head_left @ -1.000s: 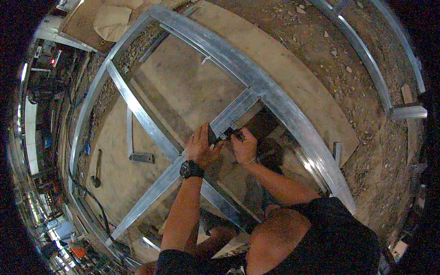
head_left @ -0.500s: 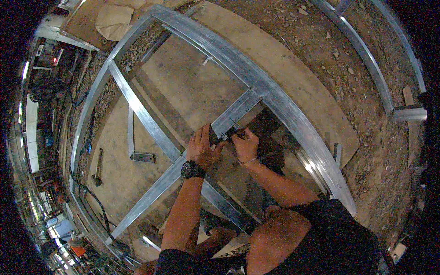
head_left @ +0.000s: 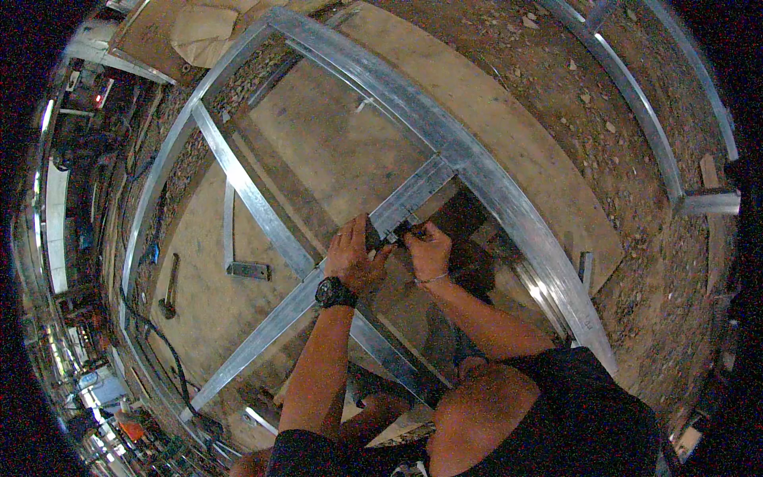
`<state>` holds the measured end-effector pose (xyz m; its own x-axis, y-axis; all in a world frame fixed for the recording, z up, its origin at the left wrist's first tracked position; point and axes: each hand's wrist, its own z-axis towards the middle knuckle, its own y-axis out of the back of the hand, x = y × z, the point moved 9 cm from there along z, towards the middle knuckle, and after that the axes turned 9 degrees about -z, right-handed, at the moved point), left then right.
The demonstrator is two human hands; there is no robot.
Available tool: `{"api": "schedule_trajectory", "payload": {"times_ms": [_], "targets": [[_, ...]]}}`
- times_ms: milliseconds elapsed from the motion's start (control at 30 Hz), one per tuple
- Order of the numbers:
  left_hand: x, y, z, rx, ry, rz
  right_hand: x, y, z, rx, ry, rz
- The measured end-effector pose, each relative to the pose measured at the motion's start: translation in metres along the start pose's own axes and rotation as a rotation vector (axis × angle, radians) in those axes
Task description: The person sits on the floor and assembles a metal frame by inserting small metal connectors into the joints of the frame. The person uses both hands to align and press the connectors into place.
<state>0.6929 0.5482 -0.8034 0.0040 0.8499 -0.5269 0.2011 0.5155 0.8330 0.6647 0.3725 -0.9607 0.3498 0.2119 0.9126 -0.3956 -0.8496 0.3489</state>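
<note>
Beneath both hands runs a silvery metal crossbar (head_left: 413, 189) of a large frame (head_left: 373, 75). My left hand (head_left: 350, 258), with a black watch at its wrist, clasps this bar, fingers over the top and thumb toward the near side. Close to that thumb, my right hand (head_left: 429, 248) pinches a small dark metal fitting (head_left: 393, 237) against the bar's near edge. A thin piece sticks up from it; fingers and shadow hide its exact kind. A bracelet circles my right wrist.
A hammer (head_left: 171, 286) lies on the board at left, near a metal bracket (head_left: 249, 271). A dark cable (head_left: 163, 338) runs along the frame's left side. Another metal frame (head_left: 636, 91) lies at far right on stony ground. Clutter lines the left rim.
The view has shifted very slightly. Both hands stay in place at the bar, with no clear change in their hold.
</note>
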Motion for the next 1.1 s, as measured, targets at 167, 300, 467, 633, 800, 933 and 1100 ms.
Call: {"api": "schedule_trajectory", "payload": {"times_ms": [167,300,467,633,800,933,1100], "targets": [[-0.001,0.004,-0.003,-0.079,-0.108,-0.023,0.006,0.002,0.0,0.04,0.018,-0.046],[0.006,0.009,-0.007,-0.063,-0.046,-0.006,0.069,0.009,-0.006,0.204,-0.031,0.063],[0.005,0.002,-0.004,-0.058,-0.042,0.021,0.068,0.013,-0.002,0.194,-0.048,0.12],[0.003,0.002,-0.004,-0.056,-0.059,0.017,0.049,0.007,0.003,0.235,-0.07,0.085],[0.004,0.007,-0.004,-0.07,-0.066,-0.019,0.076,0.012,-0.002,0.267,-0.128,0.155],[-0.002,0.009,-0.002,-0.063,-0.055,0.002,0.055,0.006,0.001,0.288,-0.145,0.145],[-0.004,0.007,-0.001,-0.051,-0.052,-0.006,0.034,0.001,0.005,0.26,-0.092,0.108]]}}
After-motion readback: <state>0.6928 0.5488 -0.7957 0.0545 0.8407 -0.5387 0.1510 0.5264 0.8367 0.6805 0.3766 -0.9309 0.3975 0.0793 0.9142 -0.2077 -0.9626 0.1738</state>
